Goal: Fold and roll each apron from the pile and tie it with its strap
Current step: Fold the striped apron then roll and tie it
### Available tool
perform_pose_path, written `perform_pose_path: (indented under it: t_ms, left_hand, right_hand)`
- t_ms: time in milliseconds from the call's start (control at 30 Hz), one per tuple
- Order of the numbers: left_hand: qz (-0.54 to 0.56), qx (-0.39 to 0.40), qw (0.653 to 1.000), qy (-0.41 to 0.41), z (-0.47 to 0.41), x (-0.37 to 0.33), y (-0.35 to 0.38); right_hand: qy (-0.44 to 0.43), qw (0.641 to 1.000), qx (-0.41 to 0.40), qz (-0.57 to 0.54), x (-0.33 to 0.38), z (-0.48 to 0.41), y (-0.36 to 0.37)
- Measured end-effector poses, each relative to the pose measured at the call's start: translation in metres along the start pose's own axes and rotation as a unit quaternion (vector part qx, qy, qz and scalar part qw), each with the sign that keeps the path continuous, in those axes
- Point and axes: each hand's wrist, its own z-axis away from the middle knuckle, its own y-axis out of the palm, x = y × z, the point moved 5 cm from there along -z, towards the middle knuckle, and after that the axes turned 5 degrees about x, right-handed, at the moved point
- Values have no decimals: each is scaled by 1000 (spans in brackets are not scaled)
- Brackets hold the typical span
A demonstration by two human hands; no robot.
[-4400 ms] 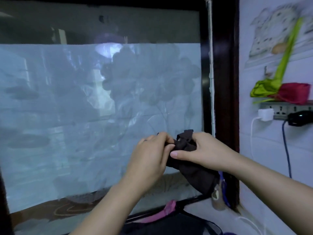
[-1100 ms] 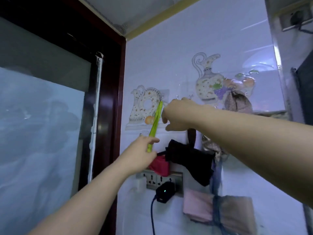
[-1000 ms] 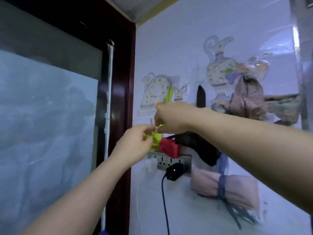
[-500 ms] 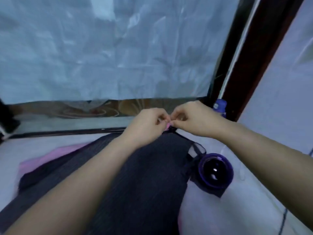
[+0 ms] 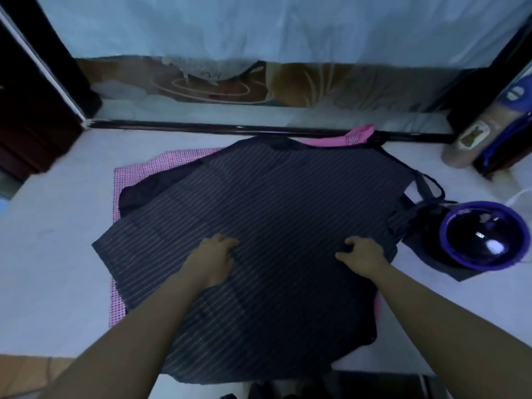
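A dark striped apron [image 5: 273, 211] lies spread flat on the white counter [image 5: 57, 240], on top of the pile. Under it a pink checked apron [image 5: 129, 174] shows at the left edge, and a pink strap [image 5: 357, 136] shows at the far edge. The dark apron's strap [image 5: 426, 185] loops off to the right. My left hand [image 5: 214, 260] sits on the middle of the striped cloth with its fingers curled into the fabric. My right hand [image 5: 364, 254] grips the cloth near its right side, thumb spread out.
A purple bowl [image 5: 486, 234] stands on the counter at the right, on a corner of dark cloth. A beige bottle [image 5: 472, 139] leans in the far right corner. The window rail [image 5: 230, 128] runs along the back, and a dark frame [image 5: 37, 90] stands at the left.
My hands left the wall hooks and came down to the counter. Half a second ago they pinched together at the apron's far edge; now they are apart on its middle.
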Motion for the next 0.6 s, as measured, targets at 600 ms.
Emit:
perform_pose_path:
  t_ms: [600]
  left_hand:
    - [-24,110,993,-28,-8,14,31]
  right_hand:
    - [52,831,-152,-533,-18,16,-16]
